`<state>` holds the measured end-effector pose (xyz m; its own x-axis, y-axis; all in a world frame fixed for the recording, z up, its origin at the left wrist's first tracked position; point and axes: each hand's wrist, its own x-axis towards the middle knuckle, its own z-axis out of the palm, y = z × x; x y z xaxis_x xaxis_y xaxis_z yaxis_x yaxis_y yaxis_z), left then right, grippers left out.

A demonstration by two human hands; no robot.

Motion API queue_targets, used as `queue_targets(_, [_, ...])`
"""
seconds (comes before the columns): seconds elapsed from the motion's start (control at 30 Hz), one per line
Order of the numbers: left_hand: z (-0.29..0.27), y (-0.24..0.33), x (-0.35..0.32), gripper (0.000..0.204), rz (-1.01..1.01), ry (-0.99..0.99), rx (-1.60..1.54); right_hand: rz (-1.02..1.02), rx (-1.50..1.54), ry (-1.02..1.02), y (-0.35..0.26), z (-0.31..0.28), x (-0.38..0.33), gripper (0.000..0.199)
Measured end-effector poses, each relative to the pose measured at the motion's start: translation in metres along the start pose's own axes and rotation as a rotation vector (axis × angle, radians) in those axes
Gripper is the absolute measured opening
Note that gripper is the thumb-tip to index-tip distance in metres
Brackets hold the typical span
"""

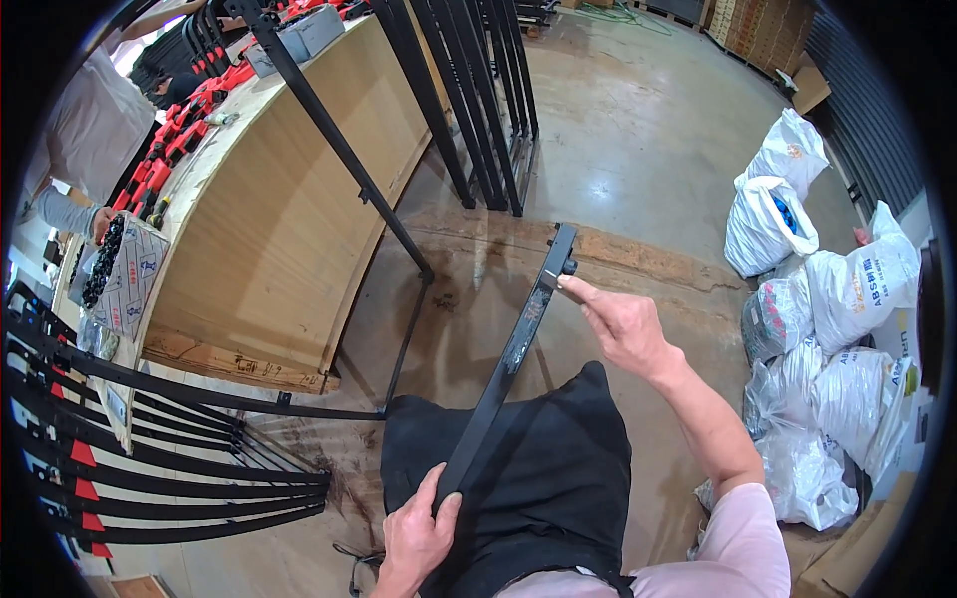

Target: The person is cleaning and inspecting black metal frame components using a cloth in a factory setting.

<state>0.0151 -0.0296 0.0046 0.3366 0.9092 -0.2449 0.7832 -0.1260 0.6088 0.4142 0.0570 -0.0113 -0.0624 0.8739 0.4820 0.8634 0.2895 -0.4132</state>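
I hold a long black flat metal bar point(508, 359) slanting from my lap up toward the floor ahead. My left hand point(417, 538) grips its near end, fingers wrapped around it. My right hand point(623, 324) touches the bar near its far end, thumb and forefinger pinching at a small black knob point(570, 267) on its side. The bar lies across my black apron point(558, 478).
A tilted wooden worktable point(289, 219) at left carries red-and-black parts and a box of black pieces point(120, 269). Black metal frames point(469, 90) lean beyond it and curved black bars point(150, 468) lie at lower left. White filled sacks point(827, 329) stand at right. Another person's hand point(100, 221) is at far left.
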Motion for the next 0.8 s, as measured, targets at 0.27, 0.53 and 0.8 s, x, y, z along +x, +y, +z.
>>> queue_targets(0.27, [0.0, -0.002, 0.001, 0.052, -0.01, 0.0, -0.002, -0.087, -0.002, -0.122, 0.002, 0.008, -0.009, 0.055])
queue_targets(0.53, [-0.004, 0.003, 0.003, 0.052, -0.037, -0.021, -0.002, -0.095, -0.017, -0.232, -0.003, 0.003, -0.001, 0.054])
queue_targets(0.8, [-0.004, 0.003, 0.001, 0.052, -0.051, -0.022, 0.002, 0.002, 0.104, -0.167, -0.007, 0.01, -0.002, 0.048])
